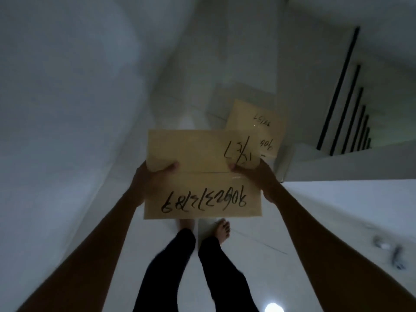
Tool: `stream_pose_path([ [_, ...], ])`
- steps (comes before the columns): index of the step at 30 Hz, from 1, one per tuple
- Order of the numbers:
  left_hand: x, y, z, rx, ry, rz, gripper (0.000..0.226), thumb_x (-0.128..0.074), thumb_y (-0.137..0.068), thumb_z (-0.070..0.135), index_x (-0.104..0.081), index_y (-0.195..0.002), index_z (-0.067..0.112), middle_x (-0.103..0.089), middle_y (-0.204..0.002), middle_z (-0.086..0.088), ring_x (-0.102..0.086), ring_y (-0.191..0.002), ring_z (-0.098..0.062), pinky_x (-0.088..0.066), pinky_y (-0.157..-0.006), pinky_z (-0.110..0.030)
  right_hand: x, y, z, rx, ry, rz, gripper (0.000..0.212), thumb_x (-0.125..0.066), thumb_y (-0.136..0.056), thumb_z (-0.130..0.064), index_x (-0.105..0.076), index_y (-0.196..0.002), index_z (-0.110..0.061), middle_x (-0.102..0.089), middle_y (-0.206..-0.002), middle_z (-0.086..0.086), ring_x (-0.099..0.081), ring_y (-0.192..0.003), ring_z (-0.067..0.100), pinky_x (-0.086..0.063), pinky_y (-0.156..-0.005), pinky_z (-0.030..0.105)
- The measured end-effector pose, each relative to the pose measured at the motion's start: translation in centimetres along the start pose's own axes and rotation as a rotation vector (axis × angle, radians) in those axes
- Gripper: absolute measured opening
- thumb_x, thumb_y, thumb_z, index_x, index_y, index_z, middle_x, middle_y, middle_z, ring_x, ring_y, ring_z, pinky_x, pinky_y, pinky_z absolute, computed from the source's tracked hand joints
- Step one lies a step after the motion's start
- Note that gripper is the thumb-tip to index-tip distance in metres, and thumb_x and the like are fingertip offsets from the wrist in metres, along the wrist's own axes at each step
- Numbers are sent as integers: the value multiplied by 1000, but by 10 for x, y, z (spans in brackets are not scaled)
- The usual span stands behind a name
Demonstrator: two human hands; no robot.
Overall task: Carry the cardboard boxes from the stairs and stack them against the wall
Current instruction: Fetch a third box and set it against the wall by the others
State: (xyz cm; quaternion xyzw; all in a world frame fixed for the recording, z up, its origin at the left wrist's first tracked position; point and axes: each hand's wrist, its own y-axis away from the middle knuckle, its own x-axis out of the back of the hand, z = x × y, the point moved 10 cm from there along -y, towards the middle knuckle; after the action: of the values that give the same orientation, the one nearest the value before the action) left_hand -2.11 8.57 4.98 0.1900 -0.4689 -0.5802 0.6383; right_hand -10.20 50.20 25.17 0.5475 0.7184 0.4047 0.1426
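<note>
I hold a flat brown cardboard box with black handwritten numbers in front of me, above the floor. My left hand grips its left edge with the thumb on top. My right hand grips its right edge the same way. A second cardboard box, also marked in black, lies beyond it on the lower white steps, partly hidden by the held box.
A white wall runs along the left. The white staircase with black balusters rises at the right. My bare feet stand on the glossy white floor. A small blurred object lies at the right.
</note>
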Motion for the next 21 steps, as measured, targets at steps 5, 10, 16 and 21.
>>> stream_pose_path([
  [5,93,320,110,-71,383,106,74,-90,-61,58,-67,-121,22,-76,-106,2,-74,-93,-18,-61,-77,-38,-48,123,-92,77,133,-78,110,-92,-31,-73,-65,-128,-28,-78,-114,-2,-77,-99,20,-65,-84,47],
  [10,145,419,35,-3,468,204,96,-82,-42,72,-65,-123,23,-74,-112,-2,-72,-96,-22,-60,-88,-46,-112,199,-122,112,249,-146,91,-94,-40,-67,-70,-120,-31,-81,-105,-4,-79,-91,19,-66,-81,46],
  [16,209,488,-59,-6,598,330,94,-88,-53,66,-62,-130,18,-74,-113,-6,-73,-93,-23,-63,-74,-40,-214,260,-132,216,339,-222,88,-93,-42,-74,-73,-114,-28,-82,-102,-1,-80,-89,21,-66,-81,49],
  [21,253,542,-151,40,677,483,75,-87,-71,51,-60,-132,15,-72,-110,-6,-72,-87,-17,-56,-58,-25,-308,310,-130,308,422,-286,79,-91,-51,-71,-72,-116,-29,-80,-105,-3,-78,-91,20,-64,-84,46],
])
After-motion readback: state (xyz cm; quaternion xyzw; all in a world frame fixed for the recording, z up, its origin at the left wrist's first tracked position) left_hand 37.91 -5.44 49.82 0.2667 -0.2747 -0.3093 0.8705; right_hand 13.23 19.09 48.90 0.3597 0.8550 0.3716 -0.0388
